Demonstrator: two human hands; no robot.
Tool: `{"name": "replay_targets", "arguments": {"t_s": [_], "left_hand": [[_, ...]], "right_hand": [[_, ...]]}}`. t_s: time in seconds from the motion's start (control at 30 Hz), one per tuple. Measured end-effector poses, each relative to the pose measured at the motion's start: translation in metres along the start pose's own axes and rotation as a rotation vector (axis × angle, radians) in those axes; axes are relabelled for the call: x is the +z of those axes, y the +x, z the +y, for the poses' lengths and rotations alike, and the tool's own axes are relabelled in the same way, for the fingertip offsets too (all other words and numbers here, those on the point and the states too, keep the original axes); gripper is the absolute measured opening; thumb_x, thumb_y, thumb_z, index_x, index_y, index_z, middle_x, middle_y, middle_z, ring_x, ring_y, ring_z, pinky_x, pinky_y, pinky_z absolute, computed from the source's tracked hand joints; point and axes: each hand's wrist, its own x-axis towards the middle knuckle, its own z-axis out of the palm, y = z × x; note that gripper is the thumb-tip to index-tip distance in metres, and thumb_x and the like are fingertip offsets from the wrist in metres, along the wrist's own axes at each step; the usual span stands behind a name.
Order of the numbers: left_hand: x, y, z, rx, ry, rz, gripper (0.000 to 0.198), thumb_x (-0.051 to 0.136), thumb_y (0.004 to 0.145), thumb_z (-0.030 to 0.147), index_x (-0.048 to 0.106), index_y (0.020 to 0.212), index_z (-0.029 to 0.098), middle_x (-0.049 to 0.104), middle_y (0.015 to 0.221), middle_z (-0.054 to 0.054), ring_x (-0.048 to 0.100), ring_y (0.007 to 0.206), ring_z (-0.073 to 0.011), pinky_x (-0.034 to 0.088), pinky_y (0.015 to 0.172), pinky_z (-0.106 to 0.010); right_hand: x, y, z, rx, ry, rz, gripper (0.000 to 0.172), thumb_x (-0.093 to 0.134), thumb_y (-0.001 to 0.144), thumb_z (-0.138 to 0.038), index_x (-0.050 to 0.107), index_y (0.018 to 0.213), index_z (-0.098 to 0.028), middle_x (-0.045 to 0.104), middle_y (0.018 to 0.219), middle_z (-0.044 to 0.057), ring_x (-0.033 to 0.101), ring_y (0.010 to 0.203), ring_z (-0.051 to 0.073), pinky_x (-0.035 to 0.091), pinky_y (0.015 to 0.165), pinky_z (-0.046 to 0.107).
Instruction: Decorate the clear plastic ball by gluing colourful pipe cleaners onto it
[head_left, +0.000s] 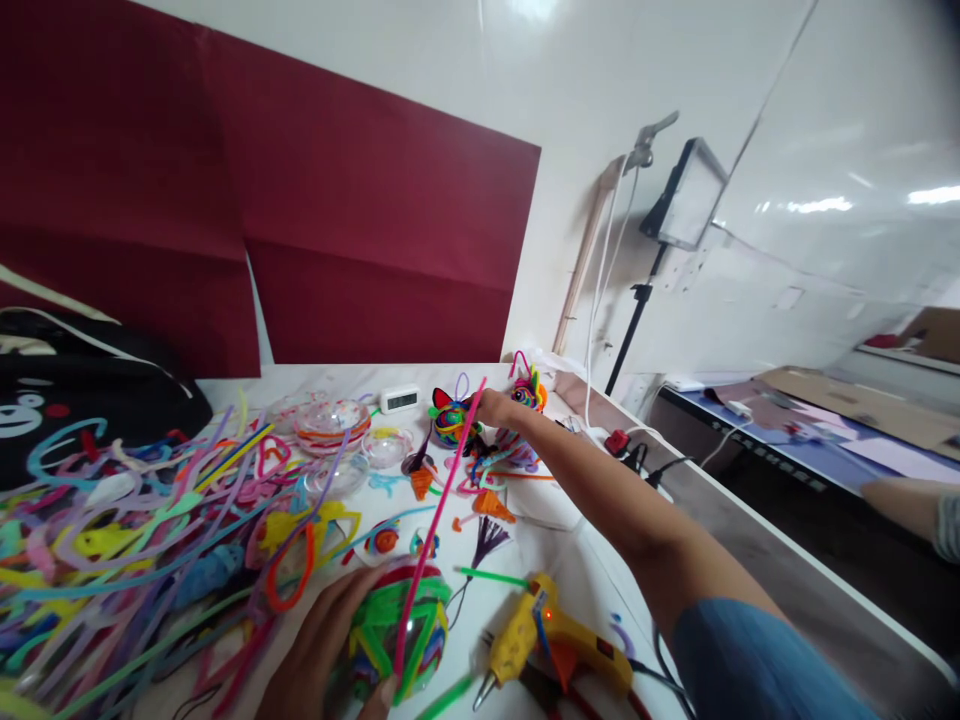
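My left hand (pixel 322 640) is wrapped round a clear ball (pixel 401 625) covered with green, red and multicoloured fuzzy strips, at the bottom centre. A long pink pipe cleaner (pixel 442 500) rises from the ball, its lower end by my left thumb. At its upper end my right hand (pixel 495 408) is stretched away with closed fingers, beside a colourful decorated ball (pixel 452 424); the fingertips and exact grip are small. A yellow glue gun (pixel 555 635) with a lit orange light lies right of the ball I hold.
Many loose pipe cleaners (pixel 150 540) cover the left side. Clear plastic shells (pixel 334 425) and a small digital display (pixel 400 400) stand behind. A black bag (pixel 97 390) is at far left. Cables and a lamp stand (pixel 630 335) are to the right; another person's arm (pixel 907 510) shows at far right.
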Motion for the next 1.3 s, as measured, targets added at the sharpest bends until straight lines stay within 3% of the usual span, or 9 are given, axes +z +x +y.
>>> {"name": "replay_targets", "arguments": {"t_s": [0.37,0.63,0.83,0.97,1.3], "left_hand": [[0.009,-0.011,0.001,-0.069,-0.025,-0.046,0.064,0.053,0.082,0.026,0.042,0.145,0.027,0.058,0.141,-0.007,0.058,0.13,-0.0241,0.053,0.103,-0.03],[0.002,-0.003,0.008,-0.02,0.037,-0.025,0.066,0.054,0.08,0.024,0.042,0.144,0.025,0.061,0.137,-0.008,0.06,0.127,-0.0236,0.054,0.102,-0.03],[-0.007,0.008,0.017,0.067,0.11,0.043,0.065,0.052,0.076,0.02,0.046,0.141,0.022,0.067,0.126,-0.008,0.067,0.116,-0.0217,0.056,0.095,-0.026],[-0.009,0.011,0.02,0.061,0.116,0.05,0.062,0.052,0.077,0.021,0.048,0.139,0.021,0.068,0.125,-0.008,0.068,0.116,-0.0211,0.056,0.095,-0.025],[-0.009,0.012,0.022,0.044,0.09,0.064,0.06,0.051,0.077,0.019,0.05,0.137,0.021,0.068,0.124,-0.01,0.069,0.114,-0.0214,0.058,0.093,-0.026]], "right_hand": [[0.004,-0.003,-0.007,-0.109,0.01,0.016,0.028,0.063,0.097,-0.033,0.063,0.118,-0.015,0.064,0.119,0.008,0.065,0.106,0.021,0.057,0.091,0.04],[0.02,-0.011,-0.017,-0.158,0.068,0.146,0.022,0.066,0.094,-0.029,0.065,0.11,-0.013,0.064,0.117,0.007,0.064,0.104,0.02,0.056,0.092,0.04],[0.04,-0.015,-0.019,-0.129,0.178,0.313,0.03,0.08,0.077,-0.023,0.067,0.102,-0.014,0.06,0.115,0.009,0.061,0.101,0.02,0.052,0.089,0.033],[0.056,-0.012,-0.022,-0.071,0.25,0.39,0.035,0.08,0.073,-0.027,0.064,0.102,-0.017,0.056,0.112,0.007,0.061,0.094,0.019,0.051,0.085,0.031],[0.077,-0.011,-0.033,0.078,0.389,0.555,0.045,0.079,0.069,-0.04,0.057,0.103,-0.019,0.048,0.118,0.012,0.055,0.108,0.03,0.05,0.094,0.046]]}}
